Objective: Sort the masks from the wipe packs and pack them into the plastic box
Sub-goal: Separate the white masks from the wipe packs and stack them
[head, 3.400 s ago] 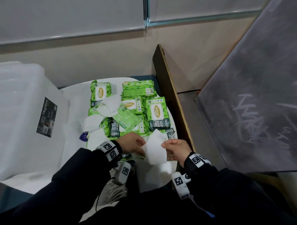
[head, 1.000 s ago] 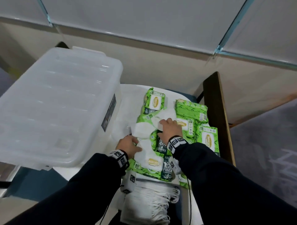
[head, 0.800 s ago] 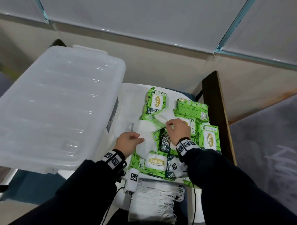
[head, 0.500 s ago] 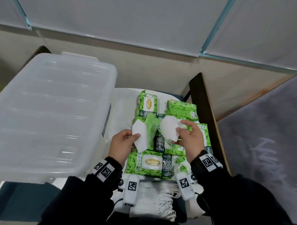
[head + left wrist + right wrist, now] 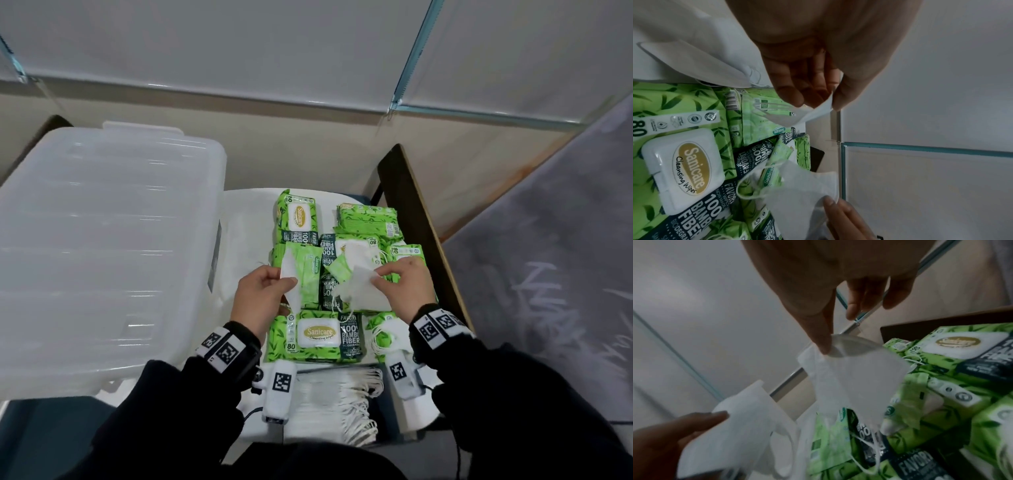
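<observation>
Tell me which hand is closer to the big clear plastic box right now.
Left. The left hand, pinching a white mask, hangs just beside the plastic box, near its right wall. The right hand, pinching another mask, is across the wipe packs, farther away.

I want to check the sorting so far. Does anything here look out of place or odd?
Yes. One white mask lies among the green wipe packs beside the right wrist, not with the mask pile at the near edge. The plastic box has its lid on, though masks go inside.
</observation>
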### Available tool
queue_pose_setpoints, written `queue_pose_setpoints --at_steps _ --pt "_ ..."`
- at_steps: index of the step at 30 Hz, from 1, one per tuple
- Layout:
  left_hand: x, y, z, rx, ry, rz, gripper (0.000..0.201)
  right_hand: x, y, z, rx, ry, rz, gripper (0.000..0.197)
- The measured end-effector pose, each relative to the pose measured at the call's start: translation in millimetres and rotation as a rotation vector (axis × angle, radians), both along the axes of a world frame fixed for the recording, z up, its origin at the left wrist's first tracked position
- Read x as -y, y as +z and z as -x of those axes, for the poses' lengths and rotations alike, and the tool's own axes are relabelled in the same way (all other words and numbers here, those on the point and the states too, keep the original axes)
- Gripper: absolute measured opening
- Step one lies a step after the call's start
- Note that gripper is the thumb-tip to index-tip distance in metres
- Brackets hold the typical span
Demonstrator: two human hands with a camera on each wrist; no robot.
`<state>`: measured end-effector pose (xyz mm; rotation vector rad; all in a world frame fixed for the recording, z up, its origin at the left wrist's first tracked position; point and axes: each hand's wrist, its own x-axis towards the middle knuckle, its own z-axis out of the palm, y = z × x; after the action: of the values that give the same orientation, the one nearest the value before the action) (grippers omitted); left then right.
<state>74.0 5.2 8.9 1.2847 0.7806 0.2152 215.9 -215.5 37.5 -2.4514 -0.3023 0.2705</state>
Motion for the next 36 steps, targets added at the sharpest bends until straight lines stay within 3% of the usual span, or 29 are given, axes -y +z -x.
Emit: queue_pose_setpoints --at_steps 3,6,9,12,14,16,20,22,24,27,30,36 --pt "10 5 -4 0.006 -0.018 -0.042 0.015 -1 -4 1 -0.171 -0.173 -0.16 0.022" --pt "29 13 -12 0.02 -0.097 -0.098 0.015 -4 -8 11 -0.435 -0.339 -0.477 0.007" --pt "51 17 -22 0.015 -0.213 -0.217 0.014 -11 -6 32 -0.59 -0.391 -0.707 0.01" --pt "70 19 -27 0.009 -0.456 -0.349 0.015 -16 4 53 -0.654 -0.359 -0.89 0.01" --pt "75 20 -26 0.017 -0.58 -0.397 0.012 -13 6 60 -0.605 -0.274 -0.862 0.011" --pt "74 21 -26 0.044 -0.584 -0.407 0.004 -3 2 60 -0.578 -0.211 -0.81 0.011" --pt "58 16 -33 0.095 -0.365 -0.408 0.01 18 0 52 -0.616 -0.171 -0.721 0.019" --pt "53 14 -38 0.147 -0.386 -0.355 0.029 27 1 47 -0.651 -0.137 -0.724 0.02" --pt "54 12 -45 0.137 -0.555 -0.296 0.045 37 0 42 -0.666 -0.113 -0.724 0.024" --pt "65 8 -55 0.094 -0.608 -0.175 0.03 50 -1 37 -0.662 -0.092 -0.705 0.028" --pt "79 6 -62 0.033 -0.558 -0.259 0.013 64 -5 32 -0.615 -0.124 -0.662 0.021" --pt "105 -3 -74 -0.007 -0.524 -0.361 0.009 95 -15 22 -0.646 -0.258 -0.698 0.017"
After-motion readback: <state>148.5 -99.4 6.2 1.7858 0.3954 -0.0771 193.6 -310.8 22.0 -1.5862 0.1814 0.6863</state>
